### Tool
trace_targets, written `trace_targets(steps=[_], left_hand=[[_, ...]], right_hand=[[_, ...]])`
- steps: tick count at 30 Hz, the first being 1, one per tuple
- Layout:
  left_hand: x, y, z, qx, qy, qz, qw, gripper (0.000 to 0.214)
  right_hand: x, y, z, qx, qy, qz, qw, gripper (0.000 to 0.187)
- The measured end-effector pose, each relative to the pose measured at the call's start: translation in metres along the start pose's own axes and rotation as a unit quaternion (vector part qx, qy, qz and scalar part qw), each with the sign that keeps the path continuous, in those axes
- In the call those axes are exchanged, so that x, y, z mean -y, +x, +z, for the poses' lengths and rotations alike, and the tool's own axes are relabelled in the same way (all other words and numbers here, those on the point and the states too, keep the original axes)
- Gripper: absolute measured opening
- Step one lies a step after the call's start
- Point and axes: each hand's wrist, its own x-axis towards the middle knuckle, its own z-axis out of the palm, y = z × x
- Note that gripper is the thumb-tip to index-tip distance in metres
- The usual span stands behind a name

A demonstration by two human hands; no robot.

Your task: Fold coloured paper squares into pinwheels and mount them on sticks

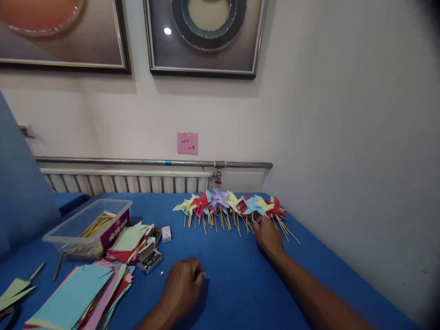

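A row of paper pinwheels in red, purple, yellow and light blue lies across the far side of the table, their wooden sticks pointing toward me. At the right part of the row, my right hand has its fingers closed at the stick of a light blue pinwheel. My left hand rests on the blue tablecloth nearer to me, curled into a loose fist, with nothing showing in it. Close to it on the left are an open box of metal pins and one loose pin.
A clear plastic tub holds wooden sticks at the left. Stacks of coloured paper lie in front of it, with scissors and cut paper at the left edge. A small white box stands beyond the pins. A radiator lines the wall.
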Motion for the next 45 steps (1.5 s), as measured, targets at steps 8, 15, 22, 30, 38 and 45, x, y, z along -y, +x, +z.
trace_targets(steps=[8,15,22,30,38,45], left_hand=[[-0.003,0.0,-0.007,0.0,0.026,-0.006,1.0,0.017],[0.0,0.002,-0.027,0.01,0.053,-0.004,0.999,0.017],[0.002,0.003,-0.03,0.013,0.144,-0.017,0.989,0.028],[-0.002,0.005,-0.033,-0.004,0.156,-0.026,0.987,0.023],[0.034,0.005,-0.123,-0.2,0.27,-0.189,0.923,0.035],[0.081,-0.004,-0.157,-0.166,0.279,-0.25,0.912,0.029]], right_hand=[[0.079,-0.113,0.031,0.134,0.251,-0.164,0.944,0.019],[0.106,-0.184,0.051,0.174,0.3,-0.258,0.902,0.026],[0.087,-0.17,0.079,0.239,0.341,-0.184,0.89,0.041],[0.088,-0.18,0.077,0.278,0.346,-0.188,0.876,0.047],[0.091,-0.181,0.074,0.308,0.328,-0.186,0.874,0.049],[0.092,-0.182,0.073,0.312,0.308,-0.192,0.878,0.045]])
